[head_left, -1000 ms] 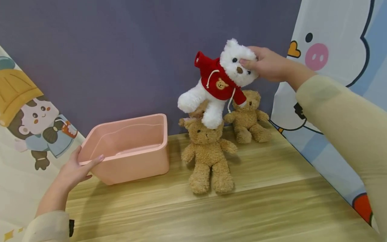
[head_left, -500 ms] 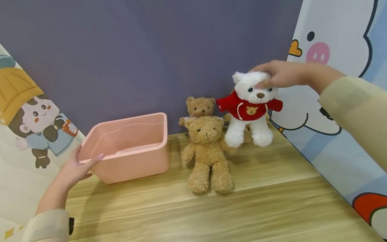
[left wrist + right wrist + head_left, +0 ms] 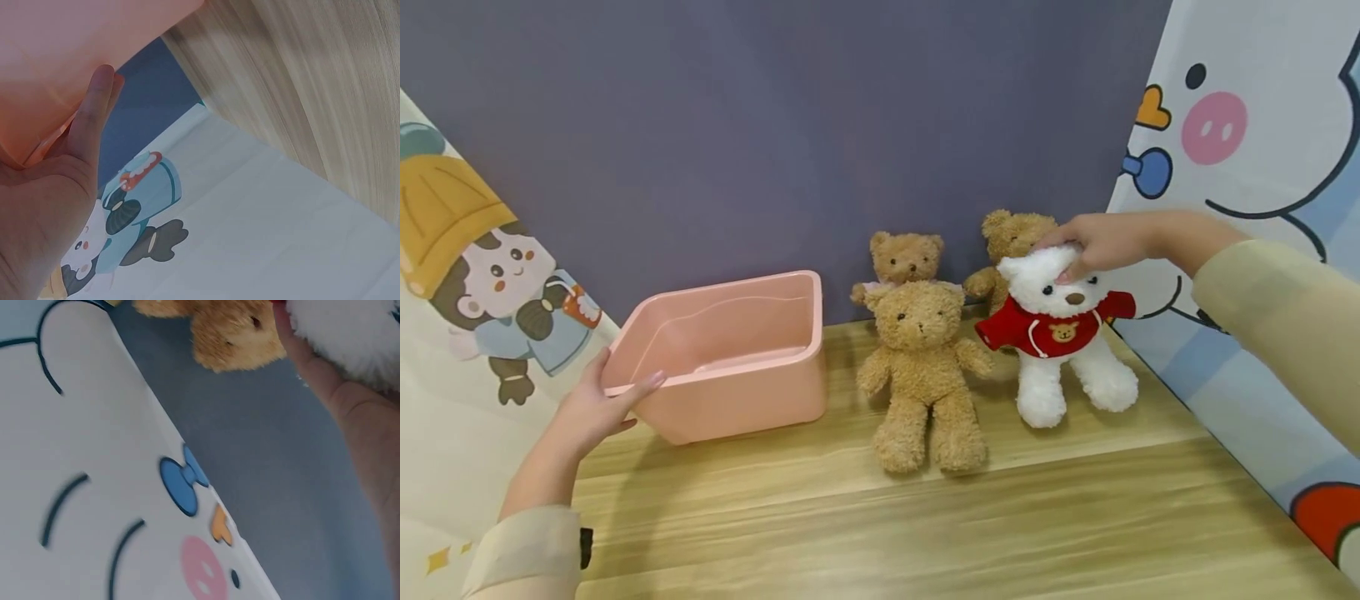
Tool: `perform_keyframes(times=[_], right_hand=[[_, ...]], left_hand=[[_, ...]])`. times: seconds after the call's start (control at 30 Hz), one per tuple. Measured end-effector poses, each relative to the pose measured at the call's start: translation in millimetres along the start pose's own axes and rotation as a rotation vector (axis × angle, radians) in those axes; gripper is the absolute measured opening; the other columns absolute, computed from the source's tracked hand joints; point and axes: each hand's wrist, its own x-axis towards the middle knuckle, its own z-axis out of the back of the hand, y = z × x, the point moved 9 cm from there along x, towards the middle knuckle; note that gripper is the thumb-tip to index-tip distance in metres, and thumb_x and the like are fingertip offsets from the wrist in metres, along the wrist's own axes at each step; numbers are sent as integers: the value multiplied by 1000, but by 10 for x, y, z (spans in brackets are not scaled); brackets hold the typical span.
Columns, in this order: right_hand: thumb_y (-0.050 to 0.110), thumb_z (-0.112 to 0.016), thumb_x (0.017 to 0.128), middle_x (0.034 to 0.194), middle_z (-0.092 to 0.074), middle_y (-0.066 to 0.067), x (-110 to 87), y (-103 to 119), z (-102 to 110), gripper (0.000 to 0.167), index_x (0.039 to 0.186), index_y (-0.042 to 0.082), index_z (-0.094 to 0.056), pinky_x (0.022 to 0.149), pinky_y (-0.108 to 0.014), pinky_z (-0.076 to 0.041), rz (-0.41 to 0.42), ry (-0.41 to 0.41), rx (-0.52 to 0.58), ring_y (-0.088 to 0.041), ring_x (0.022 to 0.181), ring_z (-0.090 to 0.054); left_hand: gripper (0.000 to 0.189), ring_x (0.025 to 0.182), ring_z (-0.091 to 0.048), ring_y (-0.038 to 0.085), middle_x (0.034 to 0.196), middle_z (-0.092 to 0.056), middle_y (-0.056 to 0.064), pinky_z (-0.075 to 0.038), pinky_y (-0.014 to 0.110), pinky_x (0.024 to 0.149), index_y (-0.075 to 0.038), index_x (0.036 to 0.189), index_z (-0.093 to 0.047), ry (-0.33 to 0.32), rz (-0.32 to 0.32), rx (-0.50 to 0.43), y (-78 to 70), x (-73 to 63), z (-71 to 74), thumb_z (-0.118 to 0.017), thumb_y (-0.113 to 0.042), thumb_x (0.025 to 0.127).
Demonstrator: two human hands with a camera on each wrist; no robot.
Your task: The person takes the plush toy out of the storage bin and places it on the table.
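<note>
My right hand (image 3: pixel 1097 244) grips a white teddy bear (image 3: pixel 1047 387) by its head; the bear wears a red hoodie and is upright, its feet close over the table. In the right wrist view the bear's white fur (image 3: pixel 344 337) shows against my palm. My left hand (image 3: pixel 597 408) grips the left end of a pink plastic bin (image 3: pixel 737 404), thumb outside the wall and fingers over the rim. The left wrist view shows the thumb against the bin wall (image 3: pixel 56 50). No toys show inside the bin.
A tan teddy bear (image 3: pixel 925 358) sits at mid-table, a smaller brown bear (image 3: pixel 906 257) behind it. Another brown bear (image 3: pixel 1011 235) is partly hidden behind the white one. A dark backdrop (image 3: pixel 775 150) rises behind; cartoon panels (image 3: pixel 1285 100) flank the wooden table (image 3: pixel 850 533).
My right hand has carried the white teddy bear right and down, from above the tan bear to in front of the back right bear, turning it upright. My left hand stays on the bin.
</note>
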Motion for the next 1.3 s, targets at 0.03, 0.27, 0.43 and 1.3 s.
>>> perform_keyframes(times=[0.03,0.27,0.43,1.3], right_hand=[[30,-73,101,163,-43,-30,16,-34,-40,69,159,3,-47,111,-69,-50,-1,4,4,-51,146,-43],[29,-75,100,162,-44,-33,76,-243,-339,70,158,2,-47,112,-73,-45,-6,-44,45,-58,148,-40],[21,-76,99,159,-47,-31,98,-290,-605,63,154,2,-52,110,-71,-48,26,-84,57,-58,145,-45],[26,-69,103,165,-33,-38,468,-500,-728,73,163,-1,-36,110,-76,-44,-31,-57,9,-64,146,-37]], left_hand=[[120,145,-36,66,168,-3,46,-69,47,85,-8,165,27,1,2,0,8,-5,1,-59,-62,102],[119,145,-36,66,169,-3,45,-69,48,85,-8,165,27,-4,2,4,18,-11,5,-59,-62,103],[118,146,-36,64,169,-2,44,-69,45,84,-7,165,26,-1,-6,-19,25,-14,-31,-59,-60,103],[118,147,-35,65,171,-4,42,-66,59,90,-8,167,22,-17,7,47,63,168,128,-55,-68,101]])
